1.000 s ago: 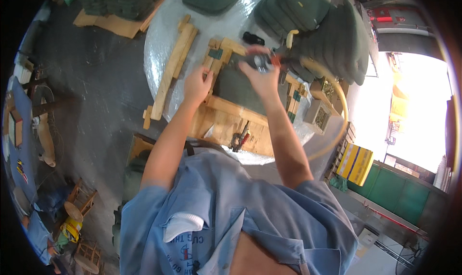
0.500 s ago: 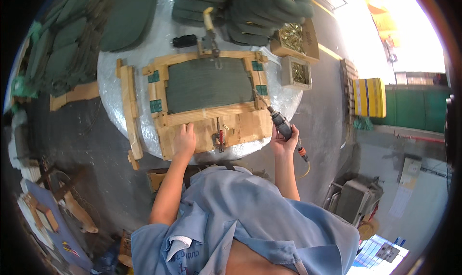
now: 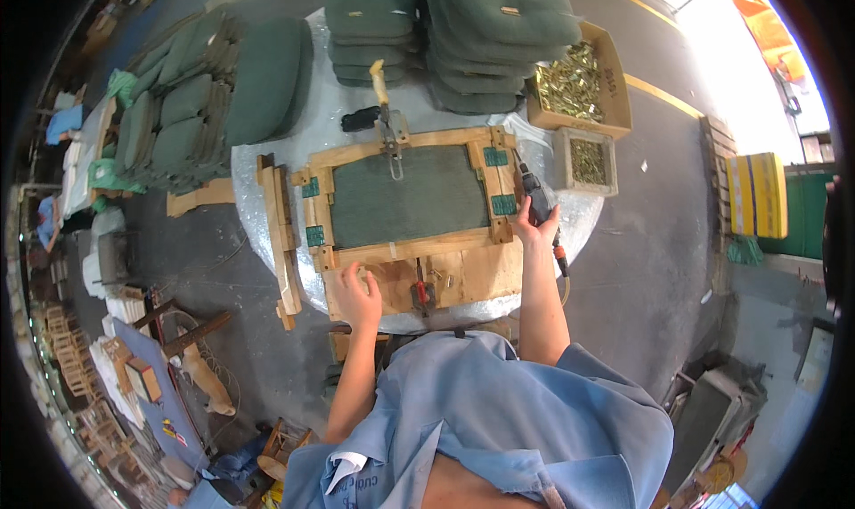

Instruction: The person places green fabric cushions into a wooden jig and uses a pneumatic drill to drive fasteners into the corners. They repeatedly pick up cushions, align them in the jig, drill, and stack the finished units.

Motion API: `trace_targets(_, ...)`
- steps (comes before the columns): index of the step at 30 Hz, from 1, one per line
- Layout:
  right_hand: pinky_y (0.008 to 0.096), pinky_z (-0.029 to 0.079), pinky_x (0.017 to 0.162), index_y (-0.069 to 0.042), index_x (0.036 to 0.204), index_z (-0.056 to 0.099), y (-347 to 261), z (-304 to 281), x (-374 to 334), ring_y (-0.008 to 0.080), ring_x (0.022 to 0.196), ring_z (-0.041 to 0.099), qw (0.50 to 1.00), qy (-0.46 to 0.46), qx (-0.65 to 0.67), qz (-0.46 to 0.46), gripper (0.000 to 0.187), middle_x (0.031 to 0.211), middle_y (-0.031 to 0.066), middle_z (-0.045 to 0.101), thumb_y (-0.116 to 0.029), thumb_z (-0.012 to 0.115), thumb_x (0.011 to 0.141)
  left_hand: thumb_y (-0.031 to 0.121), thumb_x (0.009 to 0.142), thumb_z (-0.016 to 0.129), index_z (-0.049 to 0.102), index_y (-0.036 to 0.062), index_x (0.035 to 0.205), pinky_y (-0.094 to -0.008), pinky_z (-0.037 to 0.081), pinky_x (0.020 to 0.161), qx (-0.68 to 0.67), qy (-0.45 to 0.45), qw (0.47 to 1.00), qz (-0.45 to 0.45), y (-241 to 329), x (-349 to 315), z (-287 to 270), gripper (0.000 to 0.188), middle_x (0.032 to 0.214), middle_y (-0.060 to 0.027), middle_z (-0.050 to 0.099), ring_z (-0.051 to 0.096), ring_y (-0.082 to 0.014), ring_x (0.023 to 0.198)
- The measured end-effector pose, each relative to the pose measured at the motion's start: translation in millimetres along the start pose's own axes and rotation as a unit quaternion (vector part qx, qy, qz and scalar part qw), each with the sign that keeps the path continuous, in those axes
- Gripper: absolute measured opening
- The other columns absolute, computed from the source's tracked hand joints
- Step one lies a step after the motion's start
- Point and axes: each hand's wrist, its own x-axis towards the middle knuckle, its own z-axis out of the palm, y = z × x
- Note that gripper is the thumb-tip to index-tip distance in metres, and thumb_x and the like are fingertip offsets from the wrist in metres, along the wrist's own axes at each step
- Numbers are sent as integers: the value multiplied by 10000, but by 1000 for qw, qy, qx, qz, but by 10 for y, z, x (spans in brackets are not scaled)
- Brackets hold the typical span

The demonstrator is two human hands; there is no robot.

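Head view, the only one. A rectangular dark-green cloth-faced panel (image 3: 410,197) lies flat inside a pale wooden frame (image 3: 419,244) on the film-wrapped worktop (image 3: 263,211), on the far side of both hands. Long axis of panel and frame – left to right, roughly square-on to the body.

Right hand (image 3: 539,228): closed round a black-and-grey power driver (image 3: 538,197) with an orange hose coupling, just beside the frame's right rail. Driver points far and slightly left, bit end near the far right corner; contact with the wood cannot be told. This is the nearer hand to the right side.

Left hand (image 3: 359,302): over the pale plywood board (image 3: 481,273) by the frame's near left corner, fingers loosely parted; no held object made out, though a small one could be hidden. A red-handled metal clamp (image 3: 421,291) sits on the board between the hands; a yellow-handled toggle clamp (image 3: 380,81) stands at the middle of the far rail.

Against the frame half a second back: driver has gone farther along the right side, from off the near right corner to beside the rail; left-hand fingers are more spread. Panel and frame keep their lay – camera view itself has shifted.
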Motion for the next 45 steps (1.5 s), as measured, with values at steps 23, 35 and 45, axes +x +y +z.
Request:
trace_targets(23, 415, 505, 1110, -29, 1407, 628, 2528, 1674, -397, 227, 1272, 641, 719, -323, -614, 47, 399, 1338, 109, 696, -278, 628, 1095, 454, 1041, 626, 555, 19, 1445, -571, 506, 1030, 49, -6, 943, -329, -79, 1434, 20, 598, 1358, -215, 634, 606, -435, 1248)
trace_targets(35, 272, 471, 648, -157, 1530, 606, 3890, 2788, 1520, 137, 789, 620, 468, -373, -792, 119, 511, 1132, 38, 721, -407, 631, 1085, 554, 1083, 522, 413, 82, 1629, -636, 462, 1044, 52, 21, 948, -312, -142, 1188, 276, 730, 1514, -190, 537, 524, -397, 1341)
trace_targets(45, 315, 378, 529, -64, 945, 804, 4350, 2403, 229, 157, 565, 417, 304, -352, -832, -303, 408, 656, 18, 446, -437, 678, 1053, 381, 989, 698, 520, 81, 1528, -573, 466, 1051, -109, 103, 947, -283, -374, 994, 64, 642, 1456, -174, 583, 549, -369, 1330)
